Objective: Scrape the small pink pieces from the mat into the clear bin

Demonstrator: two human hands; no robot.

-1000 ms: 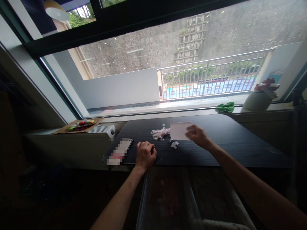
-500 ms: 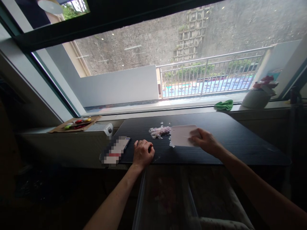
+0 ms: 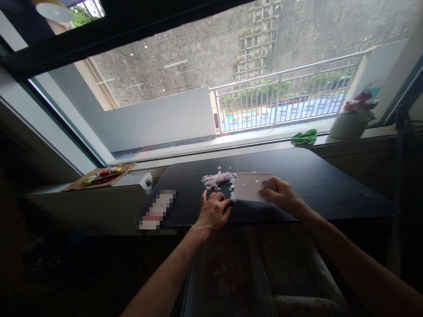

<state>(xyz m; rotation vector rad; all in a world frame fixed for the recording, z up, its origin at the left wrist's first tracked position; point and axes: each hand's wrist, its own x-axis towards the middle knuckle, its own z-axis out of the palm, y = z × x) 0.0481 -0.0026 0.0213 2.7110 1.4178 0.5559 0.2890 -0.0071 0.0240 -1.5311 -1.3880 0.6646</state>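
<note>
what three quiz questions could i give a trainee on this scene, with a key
1. Which hand holds the white card?
2. Where does the pile of scraps lie? a) on the floor b) on the table c) outside the window
3. True or false: the green cloth lies on the table.

Key: 1. the right hand; 2. b; 3. false, it lies on the windowsill.

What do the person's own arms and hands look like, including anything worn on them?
The left hand and right hand are both gloveless, and the left forearm and right forearm are bare, with no sleeve or watch visible. Whether a ring is worn is unclear.
</note>
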